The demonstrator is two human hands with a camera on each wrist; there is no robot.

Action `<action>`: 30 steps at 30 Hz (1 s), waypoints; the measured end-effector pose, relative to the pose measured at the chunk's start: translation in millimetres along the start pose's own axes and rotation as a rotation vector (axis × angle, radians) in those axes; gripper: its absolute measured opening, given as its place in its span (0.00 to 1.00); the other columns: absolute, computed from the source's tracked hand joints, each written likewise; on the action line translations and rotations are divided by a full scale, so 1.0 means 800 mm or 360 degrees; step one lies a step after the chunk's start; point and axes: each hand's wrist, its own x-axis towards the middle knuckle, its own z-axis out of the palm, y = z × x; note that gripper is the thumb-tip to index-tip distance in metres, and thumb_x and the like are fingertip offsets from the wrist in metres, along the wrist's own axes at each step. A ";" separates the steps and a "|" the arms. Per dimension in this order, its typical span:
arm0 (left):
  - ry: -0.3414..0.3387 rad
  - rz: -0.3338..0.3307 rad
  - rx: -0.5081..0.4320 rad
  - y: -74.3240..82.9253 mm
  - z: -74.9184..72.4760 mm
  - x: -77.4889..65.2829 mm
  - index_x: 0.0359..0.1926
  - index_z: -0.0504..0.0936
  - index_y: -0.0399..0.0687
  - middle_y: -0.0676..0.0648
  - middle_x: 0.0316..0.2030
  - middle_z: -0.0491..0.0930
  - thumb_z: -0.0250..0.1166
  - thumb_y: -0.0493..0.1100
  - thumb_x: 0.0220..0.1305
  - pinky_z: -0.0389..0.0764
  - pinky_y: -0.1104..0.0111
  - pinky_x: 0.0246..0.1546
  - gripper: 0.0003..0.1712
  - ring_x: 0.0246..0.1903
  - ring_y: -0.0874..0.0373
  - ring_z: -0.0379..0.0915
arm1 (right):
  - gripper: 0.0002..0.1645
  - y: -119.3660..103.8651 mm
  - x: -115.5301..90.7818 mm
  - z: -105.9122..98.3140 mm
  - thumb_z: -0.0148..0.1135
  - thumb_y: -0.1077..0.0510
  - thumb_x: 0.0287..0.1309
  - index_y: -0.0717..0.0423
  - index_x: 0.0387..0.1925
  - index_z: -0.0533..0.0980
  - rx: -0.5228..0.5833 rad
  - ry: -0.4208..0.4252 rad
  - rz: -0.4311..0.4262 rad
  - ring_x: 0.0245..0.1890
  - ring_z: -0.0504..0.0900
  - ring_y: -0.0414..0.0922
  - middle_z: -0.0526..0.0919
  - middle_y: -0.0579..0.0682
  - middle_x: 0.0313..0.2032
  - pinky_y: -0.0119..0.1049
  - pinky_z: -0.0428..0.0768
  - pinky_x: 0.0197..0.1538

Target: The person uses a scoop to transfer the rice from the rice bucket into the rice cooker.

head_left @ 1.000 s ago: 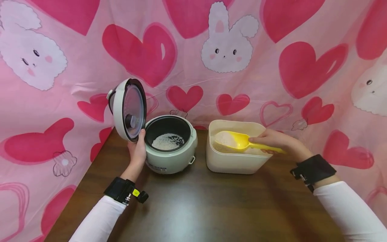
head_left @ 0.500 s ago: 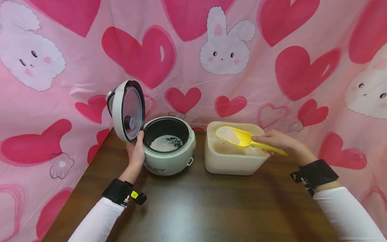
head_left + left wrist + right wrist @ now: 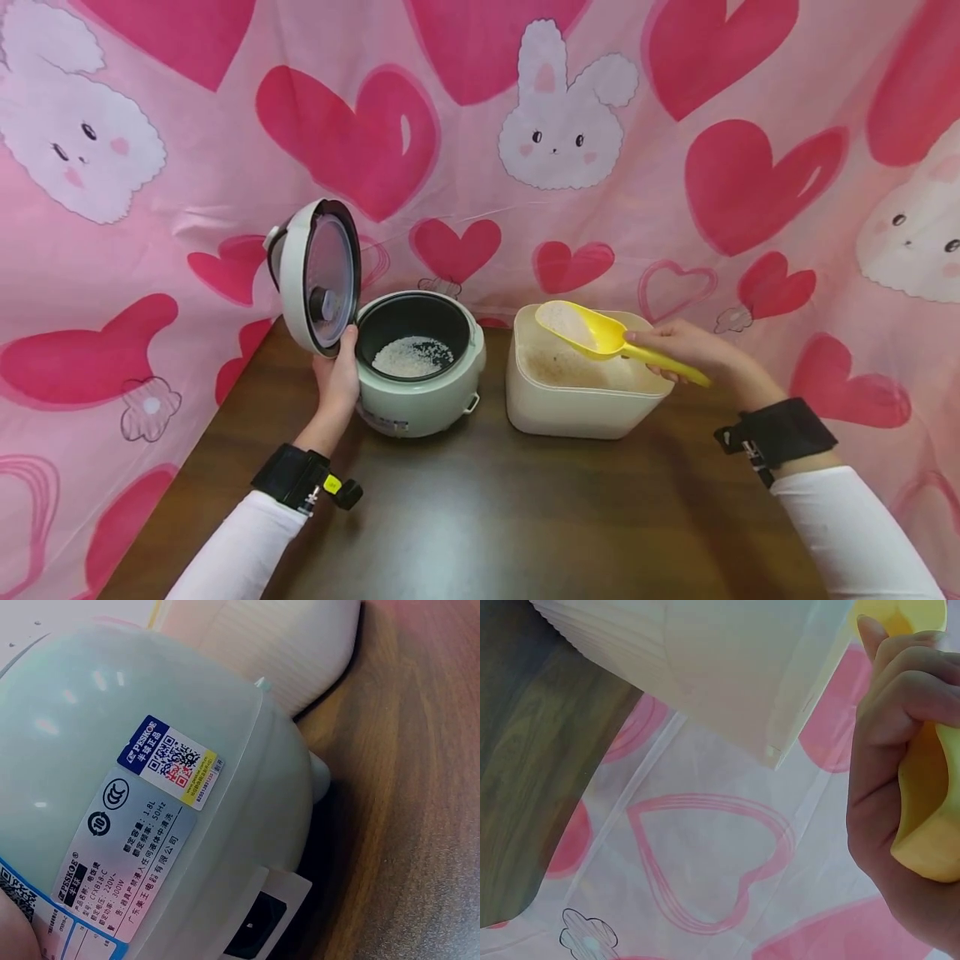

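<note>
My right hand [image 3: 678, 348] grips the handle of a yellow scoop [image 3: 606, 333], which carries white rice [image 3: 567, 323]. The scoop is over a cream rice bin [image 3: 577, 408], its bowl level with the bin's back rim. In the right wrist view my fingers [image 3: 900, 712] curl round the handle. My left hand [image 3: 337, 379] holds the raised lid [image 3: 298, 283] of a pale green rice cooker [image 3: 420, 408] at its lower edge, the thumb in front and the other fingers mostly hidden behind. A layer of rice [image 3: 411, 357] lies in the cooker's dark inner pot [image 3: 382, 321].
Cooker and bin stand side by side on a dark wooden table [image 3: 480, 517]. A pink cloth [image 3: 465, 192] with hearts and rabbits hangs close behind them. In the left wrist view a power socket [image 3: 259, 926] shows on the cooker's side, below several labels [image 3: 135, 847].
The scoop has risen out of the rice in the bin with a load in its bowl, my right hand still round its handle. My left hand and the lid have stayed in place.
</note>
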 end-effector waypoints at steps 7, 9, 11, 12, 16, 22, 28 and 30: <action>0.0043 -0.0042 -0.0005 -0.004 -0.005 -0.007 0.73 0.68 0.44 0.44 0.70 0.71 0.59 0.59 0.74 0.58 0.59 0.76 0.36 0.69 0.52 0.64 | 0.32 0.002 0.007 0.004 0.55 0.36 0.74 0.58 0.27 0.80 -0.0005 -0.0005 0.0010 0.19 0.75 0.52 0.79 0.53 0.21 0.35 0.74 0.23; 0.0045 -0.0034 -0.0006 -0.003 -0.006 -0.006 0.74 0.68 0.45 0.44 0.70 0.70 0.59 0.59 0.73 0.58 0.58 0.76 0.36 0.69 0.52 0.63 | 0.32 0.001 0.010 0.004 0.56 0.36 0.74 0.58 0.26 0.80 -0.0004 0.0000 0.0000 0.19 0.75 0.53 0.79 0.53 0.21 0.35 0.75 0.23; 0.0033 -0.0037 0.0011 -0.001 -0.005 -0.004 0.74 0.68 0.46 0.45 0.71 0.70 0.59 0.61 0.73 0.57 0.58 0.76 0.37 0.69 0.53 0.63 | 0.32 -0.001 0.011 0.003 0.56 0.36 0.74 0.58 0.26 0.80 -0.0008 0.0004 -0.0010 0.19 0.76 0.53 0.79 0.54 0.21 0.36 0.76 0.23; 0.0026 -0.0032 0.0015 -0.001 -0.004 -0.003 0.74 0.68 0.46 0.45 0.71 0.70 0.59 0.61 0.74 0.57 0.58 0.76 0.37 0.69 0.52 0.63 | 0.32 0.000 0.012 0.003 0.56 0.37 0.74 0.59 0.26 0.81 -0.0006 0.0002 -0.0013 0.19 0.76 0.52 0.79 0.53 0.21 0.36 0.76 0.23; 0.0007 -0.0018 0.0027 0.001 0.000 0.001 0.73 0.69 0.45 0.44 0.69 0.72 0.58 0.60 0.74 0.58 0.58 0.76 0.36 0.68 0.52 0.65 | 0.32 -0.003 0.010 0.003 0.55 0.36 0.74 0.59 0.28 0.81 0.0001 0.0004 -0.0017 0.19 0.75 0.50 0.79 0.54 0.21 0.36 0.76 0.24; 0.0009 0.0012 0.0019 -0.002 0.001 0.003 0.72 0.70 0.44 0.44 0.69 0.73 0.59 0.58 0.74 0.59 0.59 0.75 0.34 0.68 0.52 0.65 | 0.33 -0.014 0.010 0.006 0.55 0.35 0.73 0.60 0.31 0.81 0.0011 -0.0045 -0.0030 0.20 0.75 0.55 0.79 0.58 0.24 0.33 0.75 0.25; 0.0020 0.0009 0.0031 -0.001 0.002 0.003 0.72 0.70 0.44 0.44 0.69 0.72 0.59 0.59 0.73 0.59 0.58 0.75 0.35 0.68 0.52 0.65 | 0.33 -0.026 0.016 0.005 0.55 0.33 0.72 0.58 0.31 0.81 -0.0051 -0.0025 -0.0037 0.21 0.77 0.53 0.80 0.56 0.23 0.35 0.76 0.25; 0.0032 0.0014 0.0030 -0.001 0.003 0.003 0.72 0.70 0.44 0.43 0.68 0.73 0.59 0.59 0.74 0.60 0.59 0.75 0.35 0.67 0.52 0.66 | 0.33 -0.033 0.019 0.004 0.56 0.32 0.72 0.58 0.32 0.81 -0.0061 -0.0024 -0.0033 0.22 0.78 0.54 0.80 0.56 0.24 0.36 0.77 0.26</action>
